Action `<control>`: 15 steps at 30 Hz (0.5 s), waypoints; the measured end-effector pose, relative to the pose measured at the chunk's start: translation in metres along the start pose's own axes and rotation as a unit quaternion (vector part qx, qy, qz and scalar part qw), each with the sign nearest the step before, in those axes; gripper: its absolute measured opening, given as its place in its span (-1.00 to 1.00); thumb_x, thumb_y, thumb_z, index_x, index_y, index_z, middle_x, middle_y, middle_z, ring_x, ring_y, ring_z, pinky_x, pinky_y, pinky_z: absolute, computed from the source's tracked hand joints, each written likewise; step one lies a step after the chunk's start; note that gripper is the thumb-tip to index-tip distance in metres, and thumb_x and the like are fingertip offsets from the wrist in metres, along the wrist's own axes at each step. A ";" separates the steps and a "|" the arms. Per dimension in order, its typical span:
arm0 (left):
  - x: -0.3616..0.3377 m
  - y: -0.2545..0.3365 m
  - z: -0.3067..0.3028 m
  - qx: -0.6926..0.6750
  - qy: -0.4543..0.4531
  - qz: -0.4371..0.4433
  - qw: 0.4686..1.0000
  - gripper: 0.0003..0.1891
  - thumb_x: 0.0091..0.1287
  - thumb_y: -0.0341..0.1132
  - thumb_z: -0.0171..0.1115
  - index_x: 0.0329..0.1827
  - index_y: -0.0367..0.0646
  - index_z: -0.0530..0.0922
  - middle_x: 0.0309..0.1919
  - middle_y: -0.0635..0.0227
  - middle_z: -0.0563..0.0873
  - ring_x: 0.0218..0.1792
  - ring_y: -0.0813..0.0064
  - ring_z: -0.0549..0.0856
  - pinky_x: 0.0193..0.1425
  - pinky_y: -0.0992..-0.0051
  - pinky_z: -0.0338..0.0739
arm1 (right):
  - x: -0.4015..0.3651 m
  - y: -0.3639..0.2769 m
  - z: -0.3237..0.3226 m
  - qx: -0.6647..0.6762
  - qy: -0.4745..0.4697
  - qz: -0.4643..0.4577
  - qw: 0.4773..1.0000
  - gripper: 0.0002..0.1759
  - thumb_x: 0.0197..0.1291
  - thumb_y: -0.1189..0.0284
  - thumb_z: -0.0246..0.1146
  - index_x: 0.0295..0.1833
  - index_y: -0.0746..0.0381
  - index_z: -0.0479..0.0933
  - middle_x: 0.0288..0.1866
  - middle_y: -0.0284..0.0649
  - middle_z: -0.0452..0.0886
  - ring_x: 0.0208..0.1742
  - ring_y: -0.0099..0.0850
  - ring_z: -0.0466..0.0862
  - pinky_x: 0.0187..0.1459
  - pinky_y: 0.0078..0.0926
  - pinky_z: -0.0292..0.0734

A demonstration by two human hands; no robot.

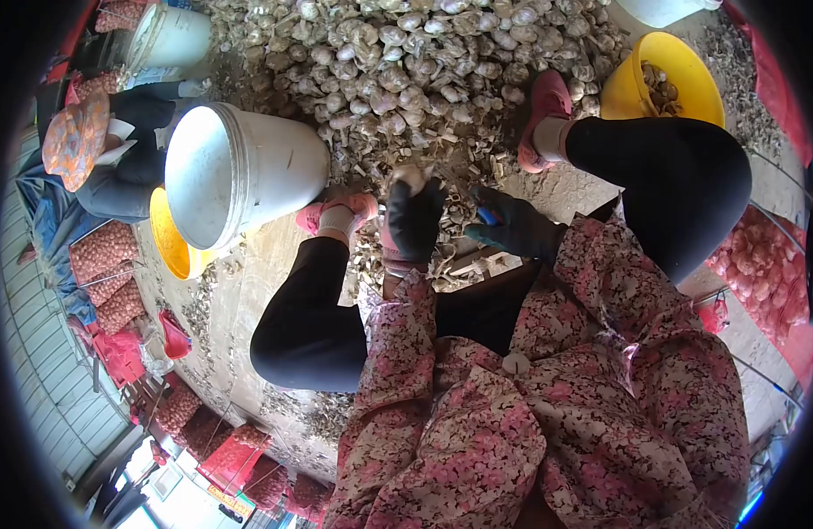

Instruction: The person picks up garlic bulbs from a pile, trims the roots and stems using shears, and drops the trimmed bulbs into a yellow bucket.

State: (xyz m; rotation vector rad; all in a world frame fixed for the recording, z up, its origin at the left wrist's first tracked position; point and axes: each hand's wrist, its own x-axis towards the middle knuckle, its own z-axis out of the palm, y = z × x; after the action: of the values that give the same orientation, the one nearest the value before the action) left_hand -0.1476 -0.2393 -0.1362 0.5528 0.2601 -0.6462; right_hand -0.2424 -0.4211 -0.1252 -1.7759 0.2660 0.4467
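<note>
My left hand (413,222), in a dark glove, is closed around a garlic bulb (410,179) whose pale top sticks out beyond the fingers. To its right, my right hand (521,227), gloved in dark fabric, is curled around a small tool with a blue handle (487,215); its working end cannot be made out. The two hands are apart, above a litter of cut garlic stems (450,231) between my feet. Just ahead of them lies a big heap of garlic bulbs (406,70).
A large white bucket (278,172) stands left of my foot, beside a yellow bucket (173,238). Another yellow bucket (701,84) at right holds some bulbs. A co-worker (115,150) sits at far left. Red mesh sacks of garlic (763,264) line the sides.
</note>
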 end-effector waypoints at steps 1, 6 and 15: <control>-0.001 -0.004 -0.006 0.000 0.002 -0.002 1.000 -0.69 0.41 -0.19 0.10 0.10 -0.18 0.44 0.10 0.20 0.58 0.07 0.34 0.57 0.20 0.42 0.48 | -0.001 -0.002 0.001 -0.009 -0.010 0.019 1.000 -0.13 0.09 -0.03 0.36 0.36 0.28 0.26 0.04 0.03 0.59 0.05 -0.18 0.62 0.07 -0.29 0.49; 0.002 -0.002 -0.011 0.336 -0.052 0.064 0.938 -0.73 0.40 -0.16 0.13 0.01 -0.13 0.50 0.00 0.27 0.61 0.06 0.37 0.56 0.23 0.36 0.44 | 0.003 -0.023 -0.014 0.062 -0.115 0.107 0.986 -0.14 0.12 0.05 0.37 0.38 0.33 0.23 0.06 0.01 0.57 0.09 -0.29 0.56 0.16 -0.32 0.43; 0.004 -0.007 -0.007 0.194 0.019 -0.019 0.981 -0.49 0.38 0.00 0.12 0.17 -0.27 0.42 0.08 0.13 0.58 0.16 0.23 0.55 0.37 0.24 0.35 | 0.015 -0.003 0.002 0.082 -0.067 0.065 0.992 -0.24 0.08 -0.02 0.37 0.24 0.26 0.38 -0.07 -0.01 0.62 -0.06 -0.20 0.63 0.01 -0.28 0.49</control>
State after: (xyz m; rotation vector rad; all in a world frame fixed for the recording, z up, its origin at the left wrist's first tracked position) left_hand -0.1494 -0.2418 -0.1459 0.9371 0.1806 -0.7281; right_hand -0.2283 -0.4178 -0.1292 -1.5670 0.3149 0.6186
